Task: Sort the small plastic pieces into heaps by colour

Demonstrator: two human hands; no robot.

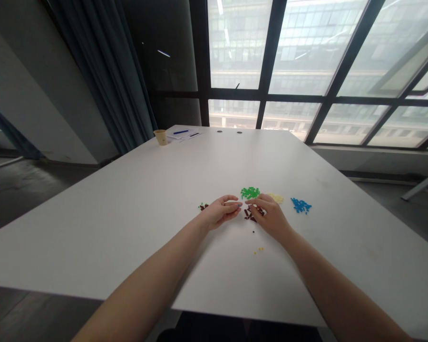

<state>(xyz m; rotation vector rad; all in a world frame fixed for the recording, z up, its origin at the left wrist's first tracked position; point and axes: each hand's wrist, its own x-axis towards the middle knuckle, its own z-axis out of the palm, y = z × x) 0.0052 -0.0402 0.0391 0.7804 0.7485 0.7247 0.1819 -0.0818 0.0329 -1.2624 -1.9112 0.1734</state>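
Note:
My left hand (221, 211) is closed in a pinch, with a tiny blue building brick (239, 205) showing at its fingertips. Close by on the right, my right hand (270, 213) hovers over a pile of dark brown bricks (250, 217), thumb and forefinger apart; nothing shows between them. Green bricks (250, 192) are heaped just beyond the hands. Pale yellow bricks (276, 198) lie partly hidden behind my right hand, and blue bricks (301, 205) are piled to its right. Beside my left wrist is a small brown and green cluster (203, 207), partly covered.
A few yellow bits (260, 249) and one dark bit (253, 232) lie nearer me on the white table (128, 228). At the far left corner stand a paper cup (161, 137) and papers with a blue pen (180, 131). Windows rise beyond the table.

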